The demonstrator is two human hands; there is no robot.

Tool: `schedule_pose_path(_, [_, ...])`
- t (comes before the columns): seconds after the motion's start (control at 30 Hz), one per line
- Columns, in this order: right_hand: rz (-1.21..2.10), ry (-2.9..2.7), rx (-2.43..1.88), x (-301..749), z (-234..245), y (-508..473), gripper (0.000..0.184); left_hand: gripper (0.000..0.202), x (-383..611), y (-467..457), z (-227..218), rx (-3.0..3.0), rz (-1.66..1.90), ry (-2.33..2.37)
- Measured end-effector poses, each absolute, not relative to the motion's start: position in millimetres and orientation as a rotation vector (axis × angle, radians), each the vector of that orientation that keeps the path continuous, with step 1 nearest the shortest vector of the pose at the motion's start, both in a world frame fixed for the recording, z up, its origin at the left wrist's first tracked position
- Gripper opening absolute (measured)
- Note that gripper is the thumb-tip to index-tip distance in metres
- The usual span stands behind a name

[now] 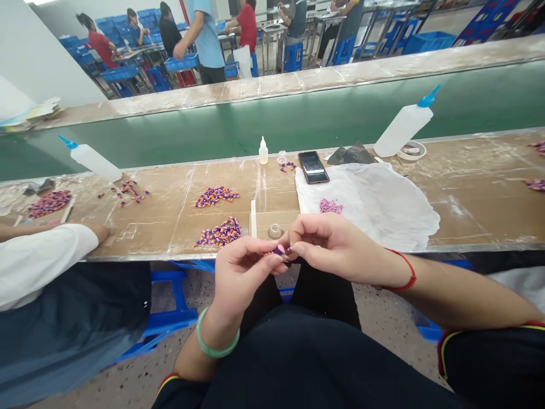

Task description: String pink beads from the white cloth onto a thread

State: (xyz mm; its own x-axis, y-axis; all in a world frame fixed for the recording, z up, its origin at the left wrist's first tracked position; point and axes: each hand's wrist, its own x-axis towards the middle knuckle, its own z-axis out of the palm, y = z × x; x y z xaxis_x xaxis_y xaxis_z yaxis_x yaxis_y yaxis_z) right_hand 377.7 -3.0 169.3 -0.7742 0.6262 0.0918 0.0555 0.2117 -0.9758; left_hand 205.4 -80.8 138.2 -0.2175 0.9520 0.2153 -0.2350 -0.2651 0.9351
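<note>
The left hand (242,278) and right hand (336,247) are both closed to a fingertip pinch, gripping a small purple piece (279,250) between them, just above the front edge of the bench (149,238). A heap of purple-and-orange pieces (219,233) lies near the front edge just beyond the left hand, and a white cloth (383,210) carrying pink pieces (331,206) spreads toward the right. The piece is tiny, so a slackened pinch could drop it past the edge onto the floor (383,318), where it would be hard to find. A careless wrist movement could scatter the nearby heap.
</note>
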Motion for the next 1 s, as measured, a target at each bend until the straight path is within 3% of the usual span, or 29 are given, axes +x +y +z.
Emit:
schedule_pose_path(0.43, [1.334, -2.089, -0.541, 393, 186, -22, 0.011, 0.01, 218, -94, 147, 1.261, 1.673, 0.999])
schedule_pose_path(0.73, [1.164, -2.127, -0.514, 396, 193, -31, 0.012, 0.018, 223, -99, 154, 1.318, 1.656, 1.056])
schedule_pose_path(1.0, [1.027, -2.162, -0.484, 396, 195, -35, 0.013, 0.009, 225, -103, 153, 1.316, 1.736, 0.978])
